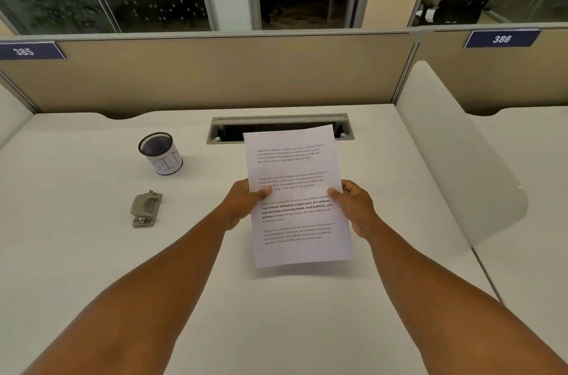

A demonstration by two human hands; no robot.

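A white sheet of paper (296, 190) with several printed paragraphs is held up above the white desk (92, 251), facing me. My left hand (242, 201) pinches its left edge, thumb on the printed side. My right hand (353, 205) pinches the right edge the same way, thumb on top. The sheet's top edge overlaps the view of the cable slot (227, 128) at the back of the desk.
A black mesh cup (160, 153) wrapped in a white label stands at the back left. A grey metal hole punch (147, 208) lies nearer, left of my arm. A tan partition (215, 73) closes the back; a white divider (455, 153) bounds the right side.
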